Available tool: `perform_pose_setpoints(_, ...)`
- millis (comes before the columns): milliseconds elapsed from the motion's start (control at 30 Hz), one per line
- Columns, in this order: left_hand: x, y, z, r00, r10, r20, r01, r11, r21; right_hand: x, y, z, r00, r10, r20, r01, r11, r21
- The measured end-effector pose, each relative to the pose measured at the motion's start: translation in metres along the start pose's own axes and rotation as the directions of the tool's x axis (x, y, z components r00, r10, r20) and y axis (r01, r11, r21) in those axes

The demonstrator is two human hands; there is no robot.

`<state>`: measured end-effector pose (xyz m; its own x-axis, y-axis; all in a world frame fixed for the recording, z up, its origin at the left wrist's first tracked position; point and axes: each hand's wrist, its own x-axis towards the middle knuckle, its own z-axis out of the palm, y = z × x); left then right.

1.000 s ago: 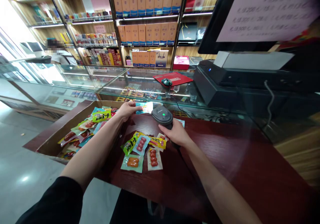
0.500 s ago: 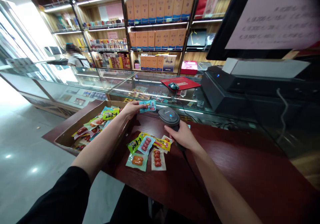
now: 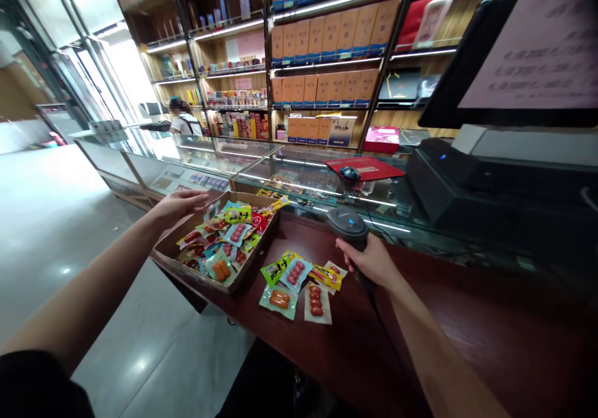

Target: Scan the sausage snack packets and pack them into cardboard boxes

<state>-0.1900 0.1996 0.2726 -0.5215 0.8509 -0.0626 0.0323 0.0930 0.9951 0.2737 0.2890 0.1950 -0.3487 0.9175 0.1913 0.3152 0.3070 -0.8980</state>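
Note:
My left hand [image 3: 180, 206] is over the far left side of a cardboard box [image 3: 236, 284], fingers stretched out. Just beyond its fingertips a blurred bluish packet [image 3: 212, 211] appears over the contents; whether it touches the fingers is unclear. Small sealed sausage snack packets [image 3: 237, 233] fill the box. In my right hand [image 3: 374, 259] is a black barcode scanner [image 3: 348, 222], its handle wrapped by my fingers and its head towards the counter. Between the box and scanner lie several loose packets: a green one [image 3: 275, 271], a light-blue one [image 3: 296, 273], a yellow one [image 3: 326, 276] and others.
A glass display counter [image 3: 261, 166] runs behind the dark red table [image 3: 299, 337]. On the glass sit a red mouse mat [image 3: 378, 167] and a mouse [image 3: 349, 173]. A monitor [image 3: 434, 106] and black machine [image 3: 448, 181] stand right. Another person [image 3: 184, 122] is far left.
My left hand has moved left from near the scanner to the box, and the blue packet is no longer pinched in it. My right hand still holds the scanner. The view has turned left.

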Motion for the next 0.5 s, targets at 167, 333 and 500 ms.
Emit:
perform_pose_setpoints(167, -0.007, -0.001, 0.029, 0.998, 0.011, 0.054, -0.014, 0.999, 0.047, 0.003, 0.003, -0.009, 0.999, 0.029, -0.028, -0.028, 0.999, 0.041)
perform_pose_setpoints(333, 0.000, -0.017, 0.125, 0.954, -0.016, 0.300, -0.031, 0.988, 0.151, 0.003, 0.004, -0.034, 0.998, 0.041, -0.050, -0.037, 0.997, 0.065)
perform_pose_setpoints(500, 0.003, -0.042, 0.253, 0.845, -0.001, 0.535, -0.103, 0.981, 0.165, -0.002, -0.004, -0.068, 0.990, 0.092, -0.103, -0.082, 0.992, 0.097)
